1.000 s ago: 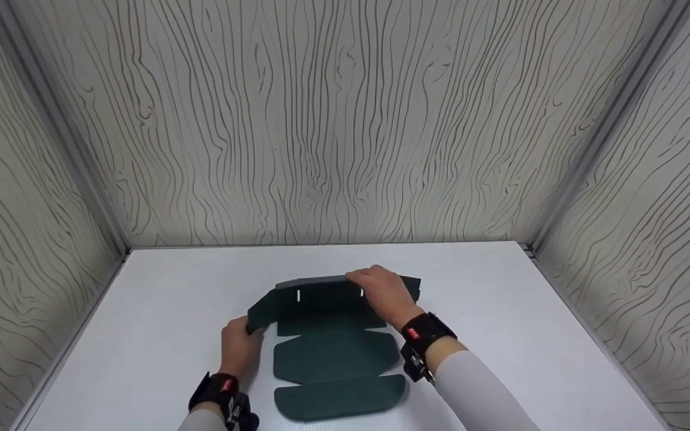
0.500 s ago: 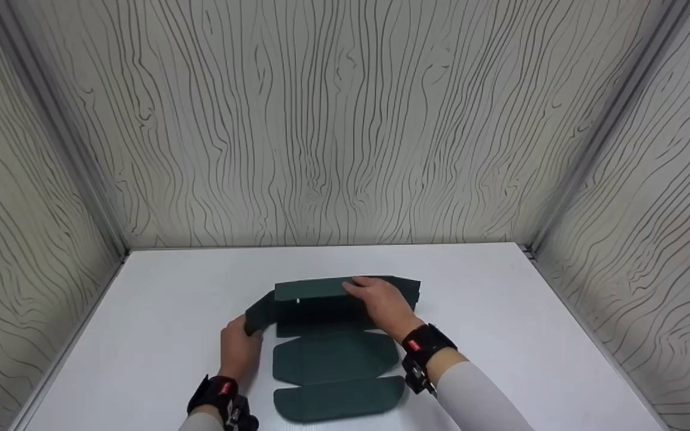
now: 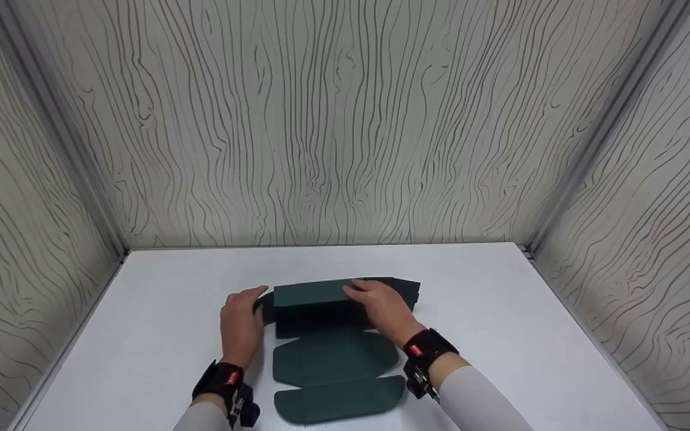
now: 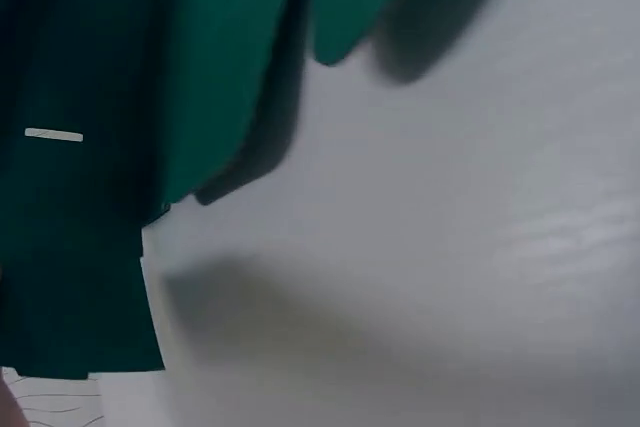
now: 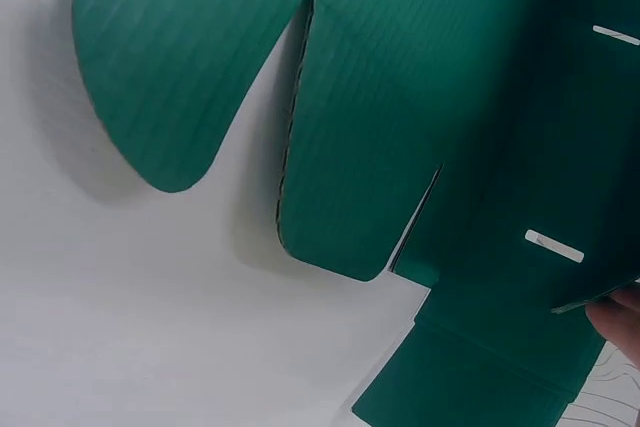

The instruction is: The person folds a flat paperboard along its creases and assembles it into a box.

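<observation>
A dark green, partly folded cardboard box lies on the white table. Its back panel stands up, and the flap on top of that panel leans forward over the base. My right hand pinches this flap right of its middle; fingertips appear at the flap's edge in the right wrist view. At the left, my left hand holds the side flap of the back panel, one finger reaching over its top. The left wrist view shows slots in the dark panel and hides most of that hand.
Toward me, the box's front panels lie flat on the table, with notched, rounded ends. Another side flap sticks out at the right, behind my right hand. Wood-patterned walls enclose the table at the back and sides.
The top flap has tipped forward under my right hand and now shows its upper face. My left hand has moved slightly up, and the left side flap has swung inward.
</observation>
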The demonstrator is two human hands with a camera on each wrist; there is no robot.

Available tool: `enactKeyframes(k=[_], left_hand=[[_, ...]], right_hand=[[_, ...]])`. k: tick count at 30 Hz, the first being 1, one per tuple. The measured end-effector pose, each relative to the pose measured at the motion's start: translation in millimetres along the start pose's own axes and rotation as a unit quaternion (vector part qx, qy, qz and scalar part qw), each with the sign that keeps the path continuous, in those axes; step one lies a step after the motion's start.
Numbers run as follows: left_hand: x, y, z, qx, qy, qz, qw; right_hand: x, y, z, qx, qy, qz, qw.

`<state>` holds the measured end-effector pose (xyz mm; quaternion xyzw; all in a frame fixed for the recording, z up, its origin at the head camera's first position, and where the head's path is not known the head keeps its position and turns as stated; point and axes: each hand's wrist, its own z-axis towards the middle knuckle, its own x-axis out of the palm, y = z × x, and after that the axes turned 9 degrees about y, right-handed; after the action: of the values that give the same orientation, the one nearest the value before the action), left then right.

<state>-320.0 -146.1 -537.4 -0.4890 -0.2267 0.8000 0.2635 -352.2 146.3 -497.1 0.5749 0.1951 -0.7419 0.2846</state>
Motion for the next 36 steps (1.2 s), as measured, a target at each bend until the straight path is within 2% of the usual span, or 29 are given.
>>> enactKeyframes(k=[6, 10, 13, 17, 21, 24, 27, 31, 33, 36], left_hand=[[0.0, -5.0, 3.9, 0.019, -0.053, 0.081, 0.9951], [2.0, -4.9, 3.3, 0.022, -0.071, 0.084, 0.9937], [3.5, -5.1, 4.1, 0.004, -0.065, 0.07, 0.9954], [3.9, -6.4, 7.2, -0.042, -0.046, 0.059, 0.9963], [2.1, -9.0, 10.0, -0.057, -0.047, 0.082, 0.9939], [0.7, -11.8, 10.3, -0.032, -0.069, 0.113, 0.9907], [1.9, -14.7, 7.3, 0.021, -0.077, 0.133, 0.9879], [5.9, -17.3, -1.7, 0.099, -0.054, 0.139, 0.9839], [8.1, -17.0, -6.5, 0.119, -0.037, 0.131, 0.9835], [11.0, -15.4, -12.3, 0.127, -0.02, 0.117, 0.9847]], right_hand=[[-2, 0, -1.4, -0.009, 0.001, -0.014, 0.9999], [-5, -1, -2.2, -0.021, 0.011, -0.017, 0.9996], [-6, -3, -2.6, -0.031, 0.011, -0.019, 0.9993], [-7, -4, -2.2, -0.044, 0.007, -0.026, 0.9987], [-8, -3, -2.5, -0.045, 0.013, -0.026, 0.9985], [-8, -3, -2.9, -0.038, 0.019, -0.024, 0.9988], [-8, -3, -3.1, -0.034, 0.02, -0.023, 0.9989], [-7, -4, -3.5, -0.033, 0.02, -0.023, 0.999], [-7, -4, -3.6, -0.031, 0.024, -0.025, 0.9989], [-8, -3, -3.9, -0.027, 0.029, -0.025, 0.9989]])
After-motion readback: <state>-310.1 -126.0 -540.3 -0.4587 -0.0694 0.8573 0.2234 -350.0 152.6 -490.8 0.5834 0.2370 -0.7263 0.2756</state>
